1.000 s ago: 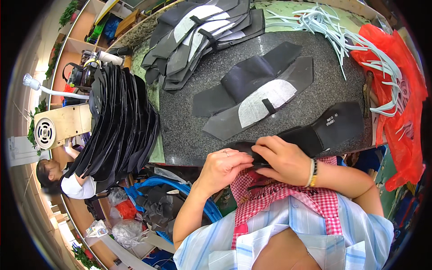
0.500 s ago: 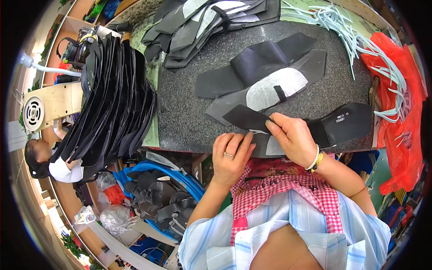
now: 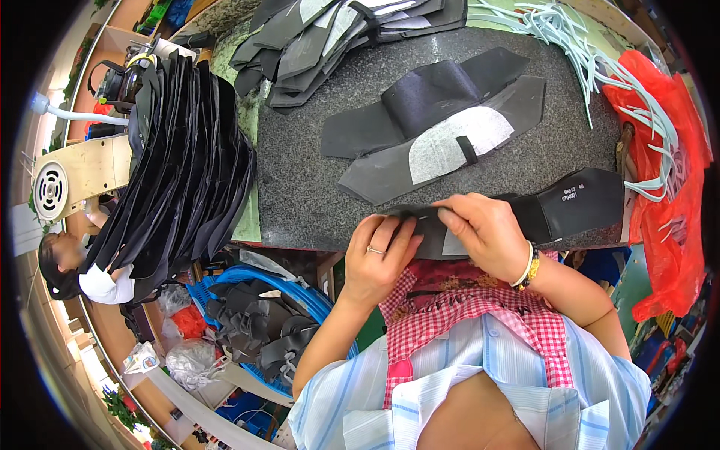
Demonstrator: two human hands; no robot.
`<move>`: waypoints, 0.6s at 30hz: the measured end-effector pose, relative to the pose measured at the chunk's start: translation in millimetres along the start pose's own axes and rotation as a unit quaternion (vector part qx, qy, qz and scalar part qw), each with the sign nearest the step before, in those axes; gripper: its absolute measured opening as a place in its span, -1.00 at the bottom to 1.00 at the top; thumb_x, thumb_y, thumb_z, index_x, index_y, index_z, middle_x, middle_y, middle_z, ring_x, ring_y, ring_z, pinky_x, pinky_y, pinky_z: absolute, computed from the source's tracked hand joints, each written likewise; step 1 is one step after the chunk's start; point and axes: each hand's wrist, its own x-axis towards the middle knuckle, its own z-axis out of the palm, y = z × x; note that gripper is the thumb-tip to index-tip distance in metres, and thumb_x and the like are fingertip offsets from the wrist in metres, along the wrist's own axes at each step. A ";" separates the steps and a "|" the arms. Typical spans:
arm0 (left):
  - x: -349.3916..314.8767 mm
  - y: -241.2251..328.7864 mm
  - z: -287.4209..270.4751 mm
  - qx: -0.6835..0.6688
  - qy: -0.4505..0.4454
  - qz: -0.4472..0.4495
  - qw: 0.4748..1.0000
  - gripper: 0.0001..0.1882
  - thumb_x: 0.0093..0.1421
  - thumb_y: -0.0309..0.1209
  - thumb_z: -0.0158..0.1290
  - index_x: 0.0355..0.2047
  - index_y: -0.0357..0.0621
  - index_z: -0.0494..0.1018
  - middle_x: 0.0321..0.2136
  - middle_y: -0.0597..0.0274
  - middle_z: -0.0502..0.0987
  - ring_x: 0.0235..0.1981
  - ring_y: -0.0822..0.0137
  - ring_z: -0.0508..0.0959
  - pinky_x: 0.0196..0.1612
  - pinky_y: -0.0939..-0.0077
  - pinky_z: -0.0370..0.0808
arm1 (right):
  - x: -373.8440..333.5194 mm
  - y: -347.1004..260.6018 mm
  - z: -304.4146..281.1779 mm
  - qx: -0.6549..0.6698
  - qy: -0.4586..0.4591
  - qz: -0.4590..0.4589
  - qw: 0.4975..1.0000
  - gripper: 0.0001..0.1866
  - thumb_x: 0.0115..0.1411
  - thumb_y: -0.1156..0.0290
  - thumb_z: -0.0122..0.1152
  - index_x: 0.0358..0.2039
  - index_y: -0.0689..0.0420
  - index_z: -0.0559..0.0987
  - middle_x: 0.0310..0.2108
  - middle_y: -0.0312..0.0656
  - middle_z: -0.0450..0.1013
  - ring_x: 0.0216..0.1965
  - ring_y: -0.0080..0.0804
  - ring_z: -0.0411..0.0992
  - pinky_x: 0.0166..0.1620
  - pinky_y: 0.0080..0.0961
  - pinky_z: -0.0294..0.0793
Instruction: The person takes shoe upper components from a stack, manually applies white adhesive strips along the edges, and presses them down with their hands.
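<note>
A flat black shoe-upper-like piece (image 3: pixel 431 232) lies along the near edge of the grey speckled worktop (image 3: pixel 300 187). Its right end (image 3: pixel 585 204) bears small white print. My left hand (image 3: pixel 380 255), with a ring, pinches the piece's left end between bent fingers. The thumb and fingers of my right hand (image 3: pixel 484 231) press on its middle, close beside the left hand. A pale patch shows under the right fingers. Farther back lie a black piece with a raised glossy middle (image 3: pixel 431 97) and a grey-black piece with a white patch and short black strip (image 3: pixel 457 150).
A pile of black and white pieces (image 3: pixel 322 52) sits at the back left, pale blue laces (image 3: pixel 562 45) at the back right. A red plastic bag (image 3: pixel 667 225) hangs right. Layered black pieces (image 3: pixel 180 172) stand left, above a blue basket (image 3: pixel 300 289). Another person (image 3: pixel 105 281) is far left.
The black flap that stuck up between my hands has been folded down toward the near edge. My left hand has shifted slightly left and grips that end; my right hand stays nearly in place.
</note>
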 end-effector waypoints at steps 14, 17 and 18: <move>2.3 -0.1 -0.9 0.033 -0.015 0.020 0.999 -0.59 -0.02 -0.48 0.30 -0.09 -0.11 0.60 -0.18 0.19 0.46 -0.09 0.11 0.47 0.01 0.22 0.50 | 6.7 -5.3 -10.3 0.039 -0.037 0.095 0.994 -0.75 0.34 0.31 0.08 -0.40 0.23 0.46 -0.54 0.11 0.40 -0.46 0.17 0.42 -0.45 -0.17 0.36; 5.6 3.4 -2.3 0.041 -0.029 0.010 0.999 -0.61 -0.01 -0.48 0.29 -0.10 -0.11 0.61 -0.18 0.19 0.46 -0.09 0.10 0.47 0.02 0.22 0.50 | 6.3 -4.8 -10.7 0.036 -0.045 0.095 0.994 -0.77 0.34 0.32 0.09 -0.37 0.23 0.49 -0.53 0.11 0.41 -0.45 0.16 0.43 -0.44 -0.18 0.38; 6.4 4.6 -2.4 0.044 -0.036 0.004 0.998 -0.62 0.00 -0.48 0.28 -0.11 -0.11 0.61 -0.19 0.18 0.46 -0.09 0.10 0.46 0.03 0.22 0.49 | 5.9 -4.8 -10.8 0.034 -0.049 0.093 0.994 -0.79 0.33 0.34 0.10 -0.33 0.23 0.52 -0.52 0.10 0.43 -0.43 0.14 0.45 -0.42 -0.19 0.40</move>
